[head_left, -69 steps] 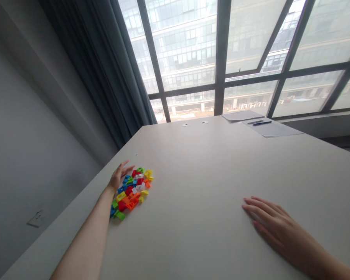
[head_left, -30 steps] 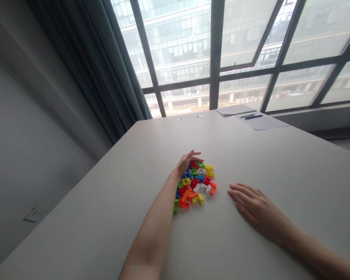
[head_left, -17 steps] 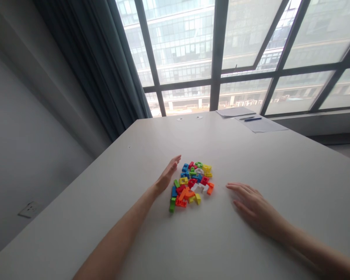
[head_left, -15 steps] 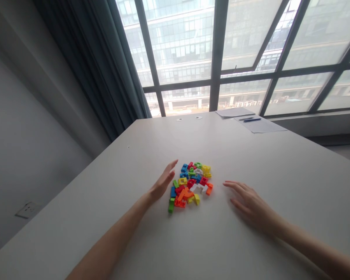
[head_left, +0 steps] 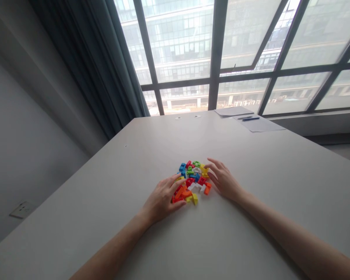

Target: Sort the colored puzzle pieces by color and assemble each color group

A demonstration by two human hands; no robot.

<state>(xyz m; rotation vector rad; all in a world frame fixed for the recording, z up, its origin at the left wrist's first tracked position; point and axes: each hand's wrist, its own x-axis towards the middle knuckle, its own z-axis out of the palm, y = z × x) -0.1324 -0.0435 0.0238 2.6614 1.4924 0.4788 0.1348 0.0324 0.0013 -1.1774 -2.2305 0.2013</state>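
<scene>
A small heap of brightly coloured plastic blocks [head_left: 190, 181] lies on the white table [head_left: 169, 147], in red, orange, yellow, green, blue and white. My left hand [head_left: 163, 196] rests over the heap's left side, fingers apart, covering several blocks there. Against the right edge is my right hand [head_left: 224, 181], its fingers spread and bent beside a yellow block [head_left: 204, 170]; whether they touch it is hard to tell. An orange block [head_left: 207, 189] lies below those fingertips. Toward the front sits another yellow block [head_left: 195, 198], close to my left thumb. Neither hand has lifted a block.
At the table's far right lie sheets of paper [head_left: 261, 125] with a dark pen [head_left: 251, 119] on them. Two round white discs show near the far edge. Beyond stand a large window and a dark curtain [head_left: 105, 77]; a wall socket [head_left: 21, 210] is at left.
My right hand has moved left and away from me to the heap's right edge. My left hand has come right and down, over blocks that showed before.
</scene>
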